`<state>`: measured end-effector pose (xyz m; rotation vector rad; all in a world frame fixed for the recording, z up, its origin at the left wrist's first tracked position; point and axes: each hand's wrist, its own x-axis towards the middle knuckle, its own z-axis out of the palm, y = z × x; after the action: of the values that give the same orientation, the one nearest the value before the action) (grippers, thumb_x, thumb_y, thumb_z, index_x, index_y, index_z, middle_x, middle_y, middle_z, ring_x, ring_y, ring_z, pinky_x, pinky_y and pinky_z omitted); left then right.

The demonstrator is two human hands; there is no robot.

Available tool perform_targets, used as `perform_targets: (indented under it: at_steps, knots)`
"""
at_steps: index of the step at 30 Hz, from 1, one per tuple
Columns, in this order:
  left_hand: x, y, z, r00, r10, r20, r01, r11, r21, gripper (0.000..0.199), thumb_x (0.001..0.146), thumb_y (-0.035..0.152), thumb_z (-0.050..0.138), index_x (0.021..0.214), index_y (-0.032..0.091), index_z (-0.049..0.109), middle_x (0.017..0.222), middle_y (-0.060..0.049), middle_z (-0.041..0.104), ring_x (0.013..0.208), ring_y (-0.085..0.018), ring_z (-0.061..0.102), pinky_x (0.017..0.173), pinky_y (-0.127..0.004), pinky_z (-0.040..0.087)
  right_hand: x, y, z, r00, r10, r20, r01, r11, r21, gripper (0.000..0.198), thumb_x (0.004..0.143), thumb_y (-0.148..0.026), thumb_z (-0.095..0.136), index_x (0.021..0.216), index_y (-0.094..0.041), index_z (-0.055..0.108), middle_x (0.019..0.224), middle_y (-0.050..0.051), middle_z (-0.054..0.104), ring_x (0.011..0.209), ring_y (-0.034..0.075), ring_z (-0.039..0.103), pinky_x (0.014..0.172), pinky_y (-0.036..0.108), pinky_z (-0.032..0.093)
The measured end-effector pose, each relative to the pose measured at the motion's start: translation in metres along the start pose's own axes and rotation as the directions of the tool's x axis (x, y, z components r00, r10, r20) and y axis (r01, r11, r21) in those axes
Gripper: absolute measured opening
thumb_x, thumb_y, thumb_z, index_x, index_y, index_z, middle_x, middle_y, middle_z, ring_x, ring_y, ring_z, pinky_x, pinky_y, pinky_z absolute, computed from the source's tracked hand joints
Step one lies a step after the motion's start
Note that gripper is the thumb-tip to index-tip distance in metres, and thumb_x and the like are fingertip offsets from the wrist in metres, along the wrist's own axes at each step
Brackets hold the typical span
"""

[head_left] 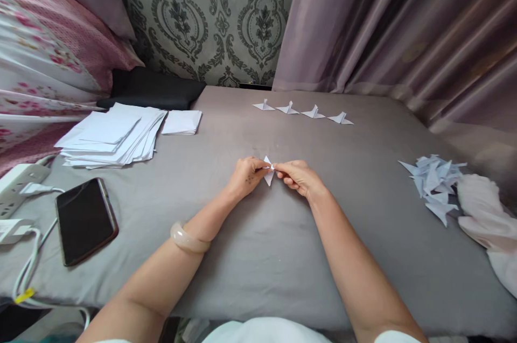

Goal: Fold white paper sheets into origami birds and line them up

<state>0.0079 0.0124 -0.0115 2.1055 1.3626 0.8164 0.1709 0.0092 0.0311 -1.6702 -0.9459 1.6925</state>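
Note:
Between my two hands is a small folded white paper crane [269, 177], its pointed wings spread toward and away from me. My left hand [247, 175] pinches it from the left side with thumb and forefinger. From the right, my right hand [298, 175] grips its other end between thumb and forefinger, the remaining fingers curled in. The fingertips hide the middle and ends of the paper. Farther back, several similar folded paper cranes [315, 112] stand in a row. A heap of folded paper cranes [436, 179] lies at the right.
A stack of white paper sheets [109, 138] and a smaller paper stack [181, 122] lie at the left back, near a black cushion-like item [153, 89]. A phone [86, 219], power strip [22, 181] and white cables are at the left. Crumpled pale cloth [480, 203] lies right, below curtains.

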Motion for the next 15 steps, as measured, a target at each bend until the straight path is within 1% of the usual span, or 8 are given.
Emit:
perform_targets:
  at_steps: [5,10,15]
  knots:
    - [-0.0002,-0.0001,0.0009,1.000,0.008,-0.004,-0.008,0.999,-0.039,0.015,0.086,0.024,0.061,0.091,0.023,0.075,0.083,-0.002,0.073,0.077,-0.016,0.062,0.071,-0.025,0.046,0.0028,0.0045,-0.0008,1.000,-0.016,-0.007,0.016,1.000,-0.022,0.020,0.074,-0.019,0.069,0.061,-0.014,0.056,0.049,-0.005,0.054,0.031,-0.001,0.032,0.027,0.013,0.015]
    - [-0.0005,0.0021,-0.0008,1.000,-0.010,0.004,0.010,0.999,-0.051,0.016,0.085,0.025,0.060,0.091,0.022,0.075,0.081,-0.002,0.073,0.075,-0.016,0.063,0.070,-0.024,0.047,0.0058,0.0067,-0.0031,0.998,-0.063,0.018,0.064,0.996,-0.059,0.020,0.079,-0.020,0.064,0.061,-0.013,0.057,0.051,-0.004,0.055,0.032,-0.001,0.032,0.028,0.013,0.016]
    - [-0.0004,0.0040,-0.0024,1.000,0.022,0.009,-0.021,0.999,-0.044,0.017,0.087,0.026,0.059,0.091,0.023,0.075,0.083,-0.002,0.073,0.076,-0.015,0.064,0.069,-0.023,0.047,0.0055,0.0058,-0.0054,0.995,-0.099,-0.005,0.098,0.990,-0.102,0.018,0.078,-0.019,0.063,0.061,-0.013,0.058,0.050,-0.004,0.054,0.032,0.000,0.032,0.029,0.014,0.016]
